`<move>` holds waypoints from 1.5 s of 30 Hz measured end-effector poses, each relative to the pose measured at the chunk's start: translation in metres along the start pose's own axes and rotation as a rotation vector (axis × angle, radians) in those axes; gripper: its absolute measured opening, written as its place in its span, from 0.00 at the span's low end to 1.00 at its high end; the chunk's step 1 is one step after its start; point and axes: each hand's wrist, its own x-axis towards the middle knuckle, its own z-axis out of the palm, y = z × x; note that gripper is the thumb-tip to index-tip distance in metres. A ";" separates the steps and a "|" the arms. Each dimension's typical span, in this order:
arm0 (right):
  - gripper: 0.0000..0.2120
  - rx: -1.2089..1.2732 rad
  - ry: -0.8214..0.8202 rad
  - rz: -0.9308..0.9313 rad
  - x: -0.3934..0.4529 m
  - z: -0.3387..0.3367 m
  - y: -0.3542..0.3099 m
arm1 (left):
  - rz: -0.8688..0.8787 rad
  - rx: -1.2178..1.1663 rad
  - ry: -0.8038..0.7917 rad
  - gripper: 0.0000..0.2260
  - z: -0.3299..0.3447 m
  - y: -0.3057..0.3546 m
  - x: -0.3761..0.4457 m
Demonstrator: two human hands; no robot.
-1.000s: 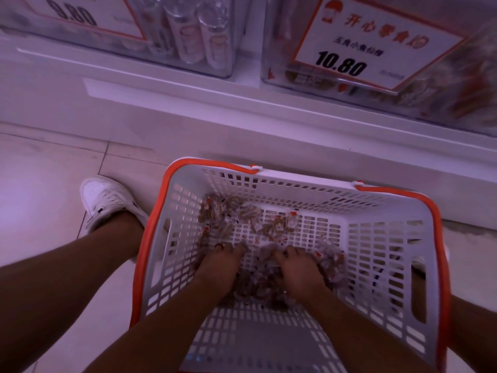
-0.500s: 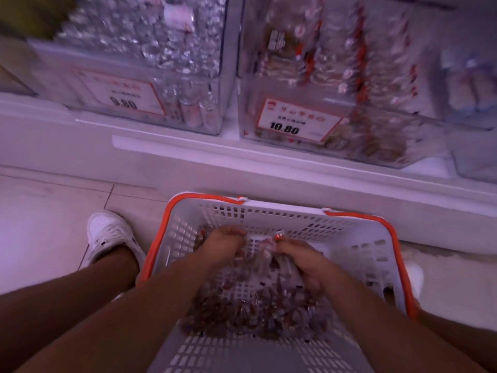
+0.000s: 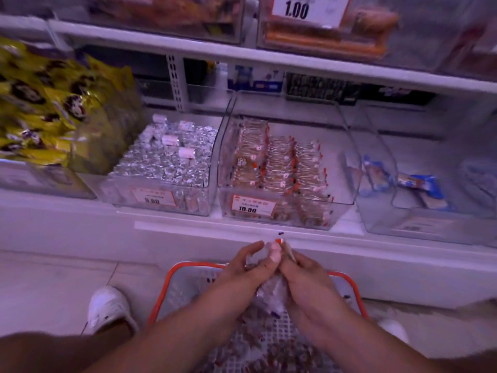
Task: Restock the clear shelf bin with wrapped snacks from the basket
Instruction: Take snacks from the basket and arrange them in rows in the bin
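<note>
Two hands are up and out of the basket now, where a second ago they were buried among the loose packets on its floor; the left hand and the right hand are pressed together and cupped round a heap of wrapped snacks, one red-tipped wrapper poking out above the fingertips. The view has swung up with them, from the basket floor to the shelf face, so the scoop looks done and the carry under way. That load hangs over the far rim of the basket, just below the front edge of the shelf, and well short of the clear shelf bin straight ahead, which already holds neat rows of the same brown biscuits in red-trimmed wrap at its left and middle, with bare space on the right. Plenty of packets are left in the basket, so I'd judge more trips are needed. Writing: the target bin's orange-bordered price tag reads 10.80 under red characters too blurred to make out; the neighbouring bin of silver-wrapped sweets carries a tag that seems to read 0.80; up on the higher shelf a card shows 1.00. Yellow bags at the left end have print I cannot read.
</note>
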 end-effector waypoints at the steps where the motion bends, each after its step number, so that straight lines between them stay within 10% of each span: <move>1: 0.08 -0.005 0.024 -0.026 0.001 -0.002 0.002 | -0.017 -0.037 -0.023 0.23 0.001 0.000 0.001; 12: 0.06 -0.557 0.109 -0.375 0.049 -0.018 -0.004 | -0.220 -0.037 -0.062 0.23 -0.005 -0.003 0.022; 17: 0.03 -0.569 0.123 -0.254 0.054 -0.019 -0.001 | -0.100 -0.080 -0.162 0.16 -0.008 0.002 0.027; 26: 0.24 -0.175 -0.048 0.271 0.031 -0.036 -0.019 | 0.120 0.060 0.237 0.09 -0.021 0.002 0.036; 31: 0.19 -0.304 -0.005 0.099 0.027 -0.020 -0.009 | 0.169 0.046 0.045 0.22 -0.007 -0.003 0.032; 41: 0.02 -0.506 0.142 -0.267 0.029 -0.019 -0.006 | 0.236 0.094 0.275 0.27 -0.011 -0.007 0.036; 45: 0.10 -0.673 0.040 -0.360 0.023 -0.018 0.002 | 0.197 0.010 0.275 0.21 -0.011 -0.001 0.037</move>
